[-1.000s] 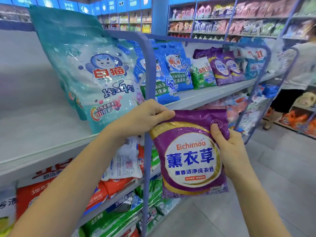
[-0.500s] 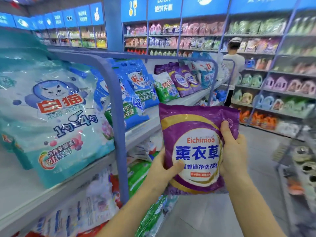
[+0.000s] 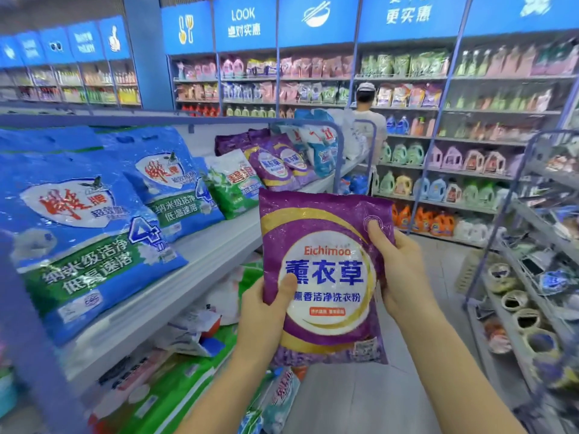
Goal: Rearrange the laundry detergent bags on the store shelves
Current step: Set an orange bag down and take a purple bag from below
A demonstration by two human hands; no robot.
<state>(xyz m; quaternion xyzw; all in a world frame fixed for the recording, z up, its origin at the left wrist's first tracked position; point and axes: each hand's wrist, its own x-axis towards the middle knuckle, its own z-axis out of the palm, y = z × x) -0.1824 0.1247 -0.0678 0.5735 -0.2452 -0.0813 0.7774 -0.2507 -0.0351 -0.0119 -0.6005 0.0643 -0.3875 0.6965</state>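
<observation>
Far shelves [image 3: 313, 89] blur; left hand [image 3: 266, 311] and right hand [image 3: 404, 270] grip the purple bag [image 3: 322, 227], fingers hidden behind.

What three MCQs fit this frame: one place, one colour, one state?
1. Where do the matching purple plastic bags stand on the white upper shelf?
A. just beyond the green plastic bag
B. at the shelf's near end
C. on the floor

2. What colour are the large characters on the held purple plastic detergent bag?
A. red
B. blue
C. green

3. How is that bag held?
A. pinched by one corner, single-handed
B. lying on the shelf, untouched
C. by the left hand and right hand, thumbs on its front

1 A: they lean right past the green bag.
2 B: the print is blue on the white circle.
3 C: a hand grips each side edge.
</observation>
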